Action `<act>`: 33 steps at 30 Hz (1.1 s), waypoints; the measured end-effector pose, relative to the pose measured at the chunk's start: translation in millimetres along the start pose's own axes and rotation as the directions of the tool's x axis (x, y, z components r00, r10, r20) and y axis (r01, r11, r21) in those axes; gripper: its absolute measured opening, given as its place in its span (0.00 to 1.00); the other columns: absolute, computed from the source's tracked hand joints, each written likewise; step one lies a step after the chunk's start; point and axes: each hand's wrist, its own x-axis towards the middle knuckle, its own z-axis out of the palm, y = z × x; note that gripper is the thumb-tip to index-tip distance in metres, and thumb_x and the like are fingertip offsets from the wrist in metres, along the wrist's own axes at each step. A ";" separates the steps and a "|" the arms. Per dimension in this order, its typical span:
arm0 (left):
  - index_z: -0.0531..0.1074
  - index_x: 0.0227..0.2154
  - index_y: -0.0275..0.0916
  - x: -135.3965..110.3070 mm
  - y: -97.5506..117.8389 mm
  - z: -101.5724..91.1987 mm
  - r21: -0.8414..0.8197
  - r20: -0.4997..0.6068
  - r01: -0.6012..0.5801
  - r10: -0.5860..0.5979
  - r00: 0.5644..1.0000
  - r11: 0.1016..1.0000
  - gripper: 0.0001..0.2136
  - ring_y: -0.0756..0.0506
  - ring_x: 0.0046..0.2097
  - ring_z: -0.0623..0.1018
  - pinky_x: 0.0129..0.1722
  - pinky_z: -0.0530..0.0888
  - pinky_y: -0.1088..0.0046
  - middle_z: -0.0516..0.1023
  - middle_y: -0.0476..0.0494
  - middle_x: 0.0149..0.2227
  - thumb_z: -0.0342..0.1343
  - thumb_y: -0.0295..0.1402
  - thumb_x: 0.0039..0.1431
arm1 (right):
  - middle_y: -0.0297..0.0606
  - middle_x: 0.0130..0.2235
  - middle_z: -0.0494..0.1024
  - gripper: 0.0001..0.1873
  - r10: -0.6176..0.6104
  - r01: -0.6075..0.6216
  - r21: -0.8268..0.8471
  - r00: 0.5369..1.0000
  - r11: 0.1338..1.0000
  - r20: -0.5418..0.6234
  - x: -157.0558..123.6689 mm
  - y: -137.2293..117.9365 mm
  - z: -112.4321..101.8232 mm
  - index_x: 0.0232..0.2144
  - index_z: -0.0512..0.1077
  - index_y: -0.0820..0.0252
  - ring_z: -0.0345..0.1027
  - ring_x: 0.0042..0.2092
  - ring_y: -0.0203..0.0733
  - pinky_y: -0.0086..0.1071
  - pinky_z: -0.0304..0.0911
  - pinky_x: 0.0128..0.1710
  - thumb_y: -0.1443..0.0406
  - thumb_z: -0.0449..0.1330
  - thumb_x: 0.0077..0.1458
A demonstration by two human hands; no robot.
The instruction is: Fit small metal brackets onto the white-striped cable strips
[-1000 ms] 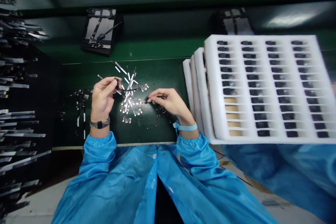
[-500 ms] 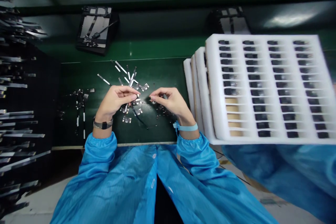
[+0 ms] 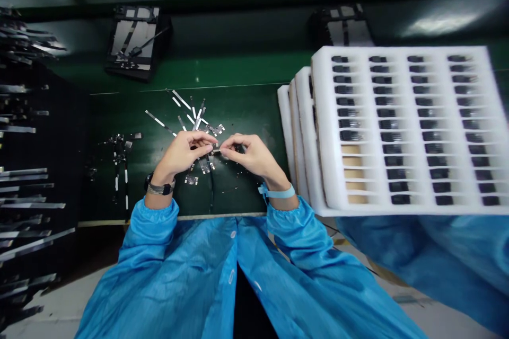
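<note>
Over the green mat, my left hand [image 3: 183, 154] is closed, thumb and fingers pinching a small electronic part [image 3: 216, 149] with a metallic end. A thin dark strip [image 3: 211, 190] hangs down just below it, apparently the part's cable. My right hand [image 3: 251, 155] comes from the other side in a pinch, fingertips at the part's right edge; whether something else is between them is too small to make out. Beneath my hands lies a loose pile of flex cables [image 3: 198, 116] with silvery strips and little circuit boards [image 3: 191, 180].
On the right, white foam trays [image 3: 328, 132] stand stacked, their slots mostly filled with black parts. Another cluster of cables [image 3: 119, 151] lies left. A dark rack with silvery strips [image 3: 32, 205] borders the left side. Two black holders [image 3: 133, 45] [image 3: 345, 26] stand behind.
My right hand has moved left, and its fingertips now meet the part at my left hand. The dark strip has swung from slanting to hanging nearly straight down.
</note>
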 end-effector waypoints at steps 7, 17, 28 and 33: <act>0.84 0.36 0.41 -23.8 30.0 -8.1 0.176 -0.158 -0.274 0.301 0.940 0.946 0.05 0.44 0.40 0.84 0.42 0.79 0.65 0.86 0.46 0.36 0.70 0.26 0.58 | 0.36 0.33 0.81 0.09 -0.047 0.051 0.085 0.998 0.995 -0.051 -2.7 -7.6 -3.1 0.34 0.82 0.58 0.70 0.35 0.41 0.37 0.64 0.41 0.59 0.70 0.61; 0.81 0.41 0.47 -24.5 27.0 29.5 0.745 -0.218 -0.473 0.842 0.494 0.471 0.14 0.41 0.46 0.82 0.46 0.76 0.57 0.86 0.47 0.41 0.66 0.19 0.60 | 0.36 0.32 0.79 0.15 -0.097 0.120 0.291 0.991 0.949 -0.092 -8.6 -14.4 -0.9 0.32 0.80 0.56 0.70 0.36 0.42 0.39 0.66 0.41 0.53 0.73 0.61; 0.81 0.42 0.46 -15.0 -12.3 48.8 0.788 -0.172 -0.482 0.888 0.426 0.384 0.12 0.42 0.44 0.83 0.44 0.78 0.60 0.87 0.44 0.40 0.65 0.20 0.63 | 0.34 0.29 0.79 0.19 0.056 -0.045 0.357 0.998 0.933 -0.020 -5.2 -12.4 4.6 0.32 0.79 0.58 0.70 0.32 0.40 0.35 0.66 0.36 0.49 0.74 0.57; 0.82 0.40 0.47 -18.0 -32.2 50.1 0.722 -0.229 -0.441 0.785 0.575 0.533 0.07 0.40 0.44 0.84 0.47 0.78 0.54 0.86 0.43 0.39 0.67 0.26 0.65 | 0.34 0.28 0.79 0.20 0.104 -0.096 0.357 0.995 0.929 -0.002 -5.0 -13.8 5.0 0.31 0.79 0.58 0.71 0.32 0.40 0.35 0.68 0.37 0.48 0.74 0.56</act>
